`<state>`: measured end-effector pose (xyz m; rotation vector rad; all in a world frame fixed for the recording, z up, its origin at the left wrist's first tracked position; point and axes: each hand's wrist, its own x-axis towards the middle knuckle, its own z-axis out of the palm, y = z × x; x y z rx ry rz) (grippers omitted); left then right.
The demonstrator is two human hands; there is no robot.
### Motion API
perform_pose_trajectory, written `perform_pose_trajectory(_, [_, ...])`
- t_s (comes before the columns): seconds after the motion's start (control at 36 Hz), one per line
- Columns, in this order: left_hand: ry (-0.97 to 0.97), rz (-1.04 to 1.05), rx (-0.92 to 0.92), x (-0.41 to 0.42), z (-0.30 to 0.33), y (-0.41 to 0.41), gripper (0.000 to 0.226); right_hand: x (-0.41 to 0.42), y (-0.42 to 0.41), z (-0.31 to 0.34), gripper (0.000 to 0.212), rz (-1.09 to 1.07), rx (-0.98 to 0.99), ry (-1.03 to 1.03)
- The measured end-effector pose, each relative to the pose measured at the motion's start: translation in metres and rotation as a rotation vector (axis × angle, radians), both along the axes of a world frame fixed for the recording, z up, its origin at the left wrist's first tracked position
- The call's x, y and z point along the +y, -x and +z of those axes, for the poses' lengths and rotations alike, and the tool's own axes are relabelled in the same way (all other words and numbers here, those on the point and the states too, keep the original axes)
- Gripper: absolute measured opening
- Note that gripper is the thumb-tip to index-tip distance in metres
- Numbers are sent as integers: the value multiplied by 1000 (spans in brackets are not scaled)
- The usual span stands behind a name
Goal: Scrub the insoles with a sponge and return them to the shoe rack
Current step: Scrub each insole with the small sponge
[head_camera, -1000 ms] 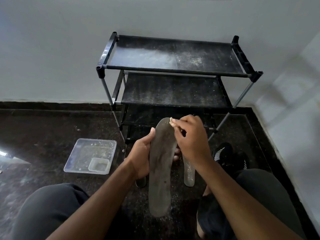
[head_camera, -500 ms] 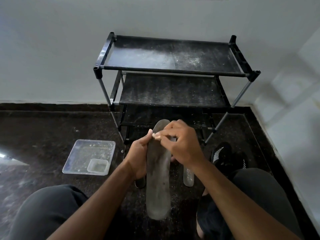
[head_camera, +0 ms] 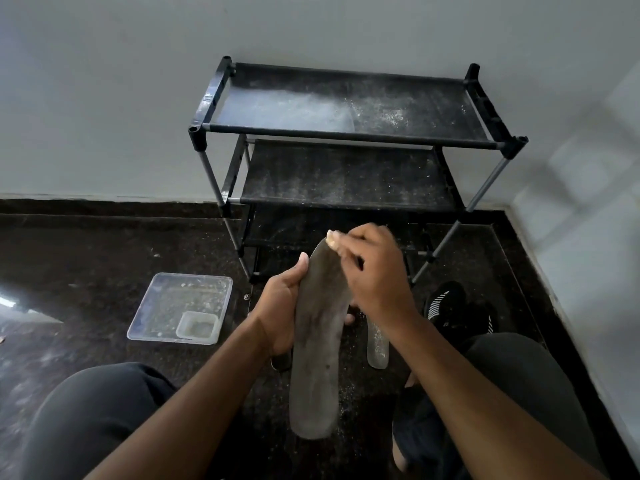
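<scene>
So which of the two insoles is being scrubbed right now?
The larger grey insole, held up by the left hand while the right hand rubs its tip. The other insole lies on the floor, untouched.

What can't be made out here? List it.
Head view only:
- Sponge: only a pale bit shows; the right hand curls over it.
- Second insole on the floor: its upper part is hidden behind the right wrist.
- Bottom tier of the shoe rack: dark, behind the hands.
- Left hand fingers: behind the held insole.
</scene>
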<state>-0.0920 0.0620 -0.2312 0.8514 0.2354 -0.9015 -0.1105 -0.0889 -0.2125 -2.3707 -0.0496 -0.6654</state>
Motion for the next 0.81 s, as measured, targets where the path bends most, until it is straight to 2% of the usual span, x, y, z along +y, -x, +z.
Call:
perform_pose_trajectory(0.14, [-33, 2, 17, 3, -3, -2, 63, 13, 10, -1, 14, 298, 158, -23])
perform_pose_trajectory(0.22, [-9, 23, 3, 3, -1, -3, 66, 8, 5, 0, 18, 196, 114, -74])
perform_pose_trajectory(0.33, [-7, 6, -20, 1, -2, 0, 68, 1, 0, -3, 23, -19, -7, 2])
perform_pose_trajectory(0.5, [-72, 26, -28, 3, -7, -6, 67, 18, 8, -21, 21, 183, 73, 125])
perform_pose_trajectory(0.64, [-158, 19, -66, 9, -14, -13, 77, 25, 14, -24, 23, 325, 153, 96])
perform_pose_trajectory(0.72, [-163, 58, -79, 10, -15, -12, 75, 26, 14, -24, 33, 294, 156, 106])
perform_pose_trajectory(0.81, [-128, 88, -68, 8, -12, -12, 78, 24, 11, -27, 25, 137, 101, 114])
